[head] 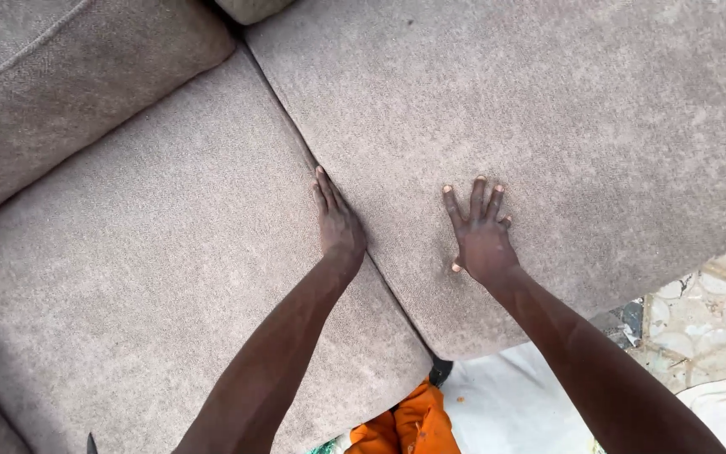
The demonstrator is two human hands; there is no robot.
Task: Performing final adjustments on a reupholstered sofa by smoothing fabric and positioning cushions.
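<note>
I count two seat cushions [153,277], one back cushion [60,76], two hands [339,223] pressing down, and one orange cloth [405,424].

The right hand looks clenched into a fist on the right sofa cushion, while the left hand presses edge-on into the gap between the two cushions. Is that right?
Not quite. The head view shows the right hand lying flat, fingers spread, on the right sofa cushion, not clenched into a fist. The rest holds: the left hand presses edge-on into the gap between that cushion and the left cushion.
</note>
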